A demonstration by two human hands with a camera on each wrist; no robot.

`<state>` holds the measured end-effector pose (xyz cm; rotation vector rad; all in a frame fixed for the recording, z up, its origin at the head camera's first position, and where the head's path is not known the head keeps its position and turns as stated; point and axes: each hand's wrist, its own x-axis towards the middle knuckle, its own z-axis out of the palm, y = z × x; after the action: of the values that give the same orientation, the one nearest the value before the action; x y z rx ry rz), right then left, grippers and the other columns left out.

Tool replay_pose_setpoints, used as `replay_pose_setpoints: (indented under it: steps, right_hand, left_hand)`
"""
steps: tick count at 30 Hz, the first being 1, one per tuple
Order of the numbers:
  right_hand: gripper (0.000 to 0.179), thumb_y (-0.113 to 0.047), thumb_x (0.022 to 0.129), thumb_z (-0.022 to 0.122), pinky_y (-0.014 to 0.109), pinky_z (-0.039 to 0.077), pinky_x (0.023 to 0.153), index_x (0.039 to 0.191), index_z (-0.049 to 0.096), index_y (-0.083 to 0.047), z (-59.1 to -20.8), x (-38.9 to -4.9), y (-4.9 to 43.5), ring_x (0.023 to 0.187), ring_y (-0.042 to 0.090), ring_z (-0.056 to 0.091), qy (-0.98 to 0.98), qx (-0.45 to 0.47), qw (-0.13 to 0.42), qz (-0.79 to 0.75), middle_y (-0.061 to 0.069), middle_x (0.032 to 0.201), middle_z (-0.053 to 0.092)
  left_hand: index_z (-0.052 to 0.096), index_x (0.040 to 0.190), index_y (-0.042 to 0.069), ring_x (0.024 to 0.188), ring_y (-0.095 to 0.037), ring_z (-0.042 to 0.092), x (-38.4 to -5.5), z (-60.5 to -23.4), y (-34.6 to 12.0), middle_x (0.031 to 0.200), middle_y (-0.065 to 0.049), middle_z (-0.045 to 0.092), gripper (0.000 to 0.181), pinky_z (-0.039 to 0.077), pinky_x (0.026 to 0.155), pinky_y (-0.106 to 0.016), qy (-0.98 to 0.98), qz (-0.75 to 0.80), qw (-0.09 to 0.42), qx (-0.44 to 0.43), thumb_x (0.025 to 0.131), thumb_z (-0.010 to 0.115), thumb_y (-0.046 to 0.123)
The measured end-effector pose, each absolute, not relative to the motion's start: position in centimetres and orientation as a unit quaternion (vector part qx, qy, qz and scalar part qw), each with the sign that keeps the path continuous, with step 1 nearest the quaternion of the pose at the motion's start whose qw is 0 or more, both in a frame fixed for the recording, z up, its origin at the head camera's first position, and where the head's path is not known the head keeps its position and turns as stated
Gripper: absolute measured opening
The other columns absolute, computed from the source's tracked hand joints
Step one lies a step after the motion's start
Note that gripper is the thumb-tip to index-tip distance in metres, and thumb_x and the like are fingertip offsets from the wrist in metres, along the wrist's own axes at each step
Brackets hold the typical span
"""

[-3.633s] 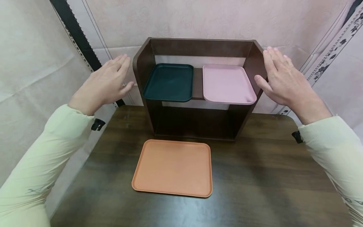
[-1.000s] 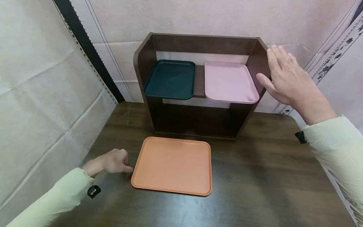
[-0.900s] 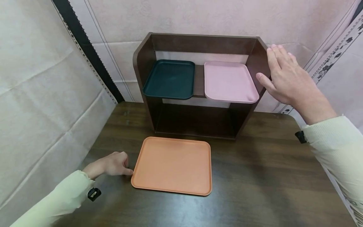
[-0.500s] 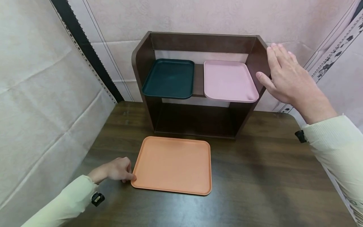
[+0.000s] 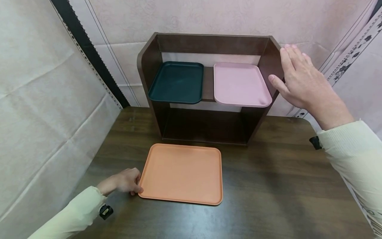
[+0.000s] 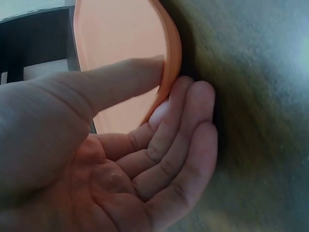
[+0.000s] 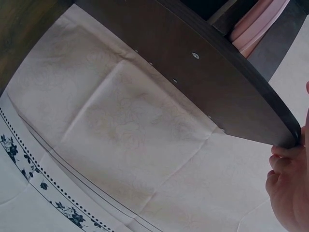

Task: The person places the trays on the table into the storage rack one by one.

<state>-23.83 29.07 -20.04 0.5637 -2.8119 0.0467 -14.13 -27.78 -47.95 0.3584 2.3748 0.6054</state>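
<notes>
An orange rectangular tray (image 5: 182, 174) lies on the dark wooden table. At its near left corner my left hand (image 5: 123, 182) pinches the rim. In the left wrist view the thumb (image 6: 130, 77) lies over the tray's upper face, while the other fingers (image 6: 188, 145) curl against the edge from outside. My right hand (image 5: 307, 86) is beside the right side panel of a dark brown shelf (image 5: 213, 43), its fingers extended. The right wrist view has the fingertips at the panel's corner (image 7: 285, 137); whether they touch it, I cannot tell.
A dark green tray (image 5: 177, 83) and a pink tray (image 5: 242, 84) sit side by side on the shelf's upper level, fronts overhanging. Below them is the lower compartment (image 5: 206, 126). Pale cloth (image 5: 215, 16) hangs behind the shelf and at both sides.
My left hand came down from beside the shelf to the orange tray, slid along its left edge toward me, and pinched the rim. The right hand stays nearly still beside the shelf.
</notes>
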Motion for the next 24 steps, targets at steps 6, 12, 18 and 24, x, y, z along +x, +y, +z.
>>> replay_pose_setpoints:
  steps: [6, 12, 18, 24]
  right_hand:
    - [0.079, -0.038, 0.112, 0.034, 0.061, -0.001, 0.134, 0.166, -0.003, 0.007, -20.1, -23.9, 29.1, 0.165, 0.045, -0.006, -0.971, 0.195, 0.137, 0.017, 0.027, 0.176, -0.005]
    - [0.08, -0.039, 0.113, 0.033, 0.062, -0.001, 0.134, 0.166, -0.004, 0.007, -20.0, -23.9, 29.2, 0.165, 0.045, -0.006, -0.972, 0.194, 0.132, 0.015, 0.027, 0.176, -0.005]
    - [0.08, -0.041, 0.113, 0.032, 0.06, -0.003, 0.134, 0.166, -0.006, 0.006, -20.0, -24.0, 29.1, 0.165, 0.044, -0.008, -0.972, 0.197, 0.128, 0.014, 0.026, 0.176, -0.006]
    - [0.08, -0.041, 0.113, 0.032, 0.059, -0.003, 0.135, 0.166, -0.006, 0.005, -20.1, -24.0, 29.1, 0.165, 0.043, -0.008, -0.972, 0.195, 0.13, 0.016, 0.025, 0.176, -0.006]
  left_hand:
    - [0.065, 0.076, 0.005, 0.061, -0.016, 0.067, -13.2, -45.4, -26.4, 0.067, -0.006, 0.071, 0.021, 0.056, 0.057, -0.028, 0.895, 0.269, 0.35, 0.069, 0.088, 0.083, 0.008]
    - [0.07, 0.075, -0.003, 0.065, -0.019, 0.075, -13.1, -44.2, -26.4, 0.074, -0.013, 0.077, 0.018, 0.066, 0.064, -0.035, 0.858, 0.347, 0.375, 0.061, 0.09, 0.078, 0.002]
    - [0.067, 0.077, -0.005, 0.073, -0.027, 0.08, -13.5, -45.0, -27.3, 0.077, -0.019, 0.078, 0.017, 0.067, 0.067, -0.035, 0.81, 0.417, 0.406, 0.075, 0.091, 0.075, 0.0]
    - [0.068, 0.095, -0.013, 0.085, -0.03, 0.081, -13.7, -46.0, -28.5, 0.089, -0.025, 0.078, 0.015, 0.067, 0.072, -0.031, 0.748, 0.492, 0.436, 0.091, 0.095, 0.07, 0.001]
